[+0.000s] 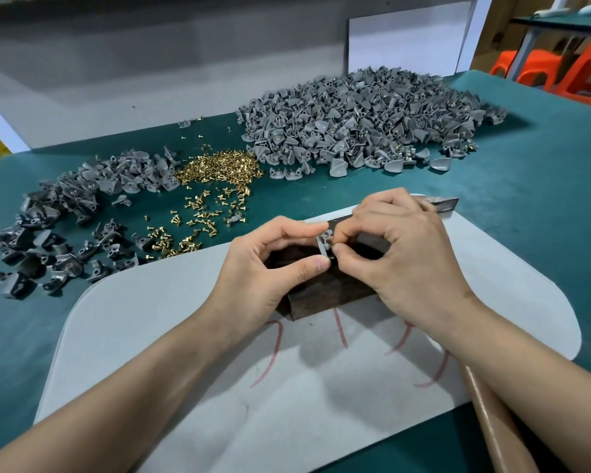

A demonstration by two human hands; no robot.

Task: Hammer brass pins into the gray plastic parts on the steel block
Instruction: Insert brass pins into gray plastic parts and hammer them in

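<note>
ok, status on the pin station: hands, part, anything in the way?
Left hand pinches gray part over steel block. Right hand pinches brass pin at the part. Nothing seen in the way.

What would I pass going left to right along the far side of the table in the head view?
Small heap of gray parts → pile of brass pins → big heap of gray parts → orange stools, beyond the table's far right corner.

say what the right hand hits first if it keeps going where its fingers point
The gray plastic part pinched by the left hand over the steel block; the right hand looks about touching it.
</note>
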